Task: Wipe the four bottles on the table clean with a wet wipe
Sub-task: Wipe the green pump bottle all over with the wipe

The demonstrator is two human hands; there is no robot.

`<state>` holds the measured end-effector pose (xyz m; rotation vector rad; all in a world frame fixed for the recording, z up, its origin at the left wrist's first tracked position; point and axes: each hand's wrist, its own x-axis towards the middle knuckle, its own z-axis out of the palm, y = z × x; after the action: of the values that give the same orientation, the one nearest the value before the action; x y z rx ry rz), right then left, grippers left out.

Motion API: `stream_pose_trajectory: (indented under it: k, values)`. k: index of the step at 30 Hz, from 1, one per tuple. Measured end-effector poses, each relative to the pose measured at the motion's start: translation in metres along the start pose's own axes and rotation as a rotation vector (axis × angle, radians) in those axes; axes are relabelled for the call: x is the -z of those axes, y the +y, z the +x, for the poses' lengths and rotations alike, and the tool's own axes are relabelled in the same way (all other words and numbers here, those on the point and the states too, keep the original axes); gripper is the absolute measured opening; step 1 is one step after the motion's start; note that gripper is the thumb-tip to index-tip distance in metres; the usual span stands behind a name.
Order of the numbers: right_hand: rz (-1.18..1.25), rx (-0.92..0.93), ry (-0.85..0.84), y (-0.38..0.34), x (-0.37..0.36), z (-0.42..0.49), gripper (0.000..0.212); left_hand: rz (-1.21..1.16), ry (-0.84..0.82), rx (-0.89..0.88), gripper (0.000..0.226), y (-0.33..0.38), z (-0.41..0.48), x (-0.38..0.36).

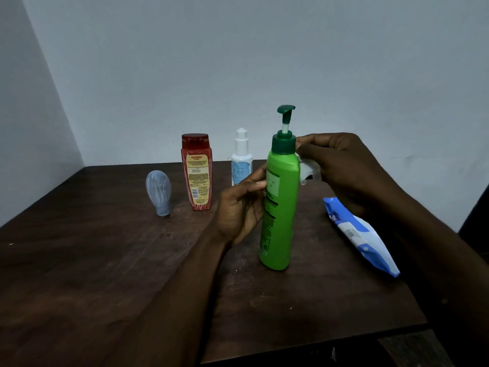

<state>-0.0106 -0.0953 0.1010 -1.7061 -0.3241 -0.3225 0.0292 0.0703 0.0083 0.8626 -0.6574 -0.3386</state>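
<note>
Head view: green pump bottle (280, 202) near-upright over the table (105, 260); base possibly lifted, hard to tell. Left hand (238, 210) curls round its labelled waist. Right hand (341, 165) pinches the wet wipe (307, 169) against its shoulder. Rigid smooth plastic, likely slick when damp: grip the body, not the pump stem.

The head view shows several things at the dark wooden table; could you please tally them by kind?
Bottles: 4 (tall green plastic pump bottle, red flat shampoo bottle, white-and-blue pump bottle, grey-blue oval bottle)
Wipe packs: 1 (blue-and-white soft pack)
Loose wipes: 1 (white wet wipe in the right hand)
Total: 6
</note>
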Motion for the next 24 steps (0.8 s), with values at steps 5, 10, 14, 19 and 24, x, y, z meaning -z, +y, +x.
stream_pose_trajectory:
  k: [5, 10, 14, 19, 24]
  values:
    - [0.063, -0.066, -0.085, -0.002, -0.002, 0.007, 0.022, -0.015, 0.051, -0.005, 0.084, 0.001, 0.001, -0.003]
    - [0.125, -0.078, -0.053, 0.002, -0.002, 0.007, 0.022, 0.188, 0.153, -0.219, 0.042, 0.004, 0.004, -0.009]
    - [0.152, -0.079, -0.057, 0.004, -0.006, 0.005, 0.024, 0.377, 0.164, -0.286, 0.062, 0.004, 0.002, -0.015]
    - [0.153, -0.066, -0.014, 0.005, -0.006, 0.005, 0.022, 0.532, 0.193, -0.347, 0.094, 0.001, 0.002, -0.018]
    - [0.228, -0.044, 0.044, 0.005, -0.007, -0.002, 0.015, 0.551, 0.199, -0.377, 0.081, 0.001, 0.001, -0.018]
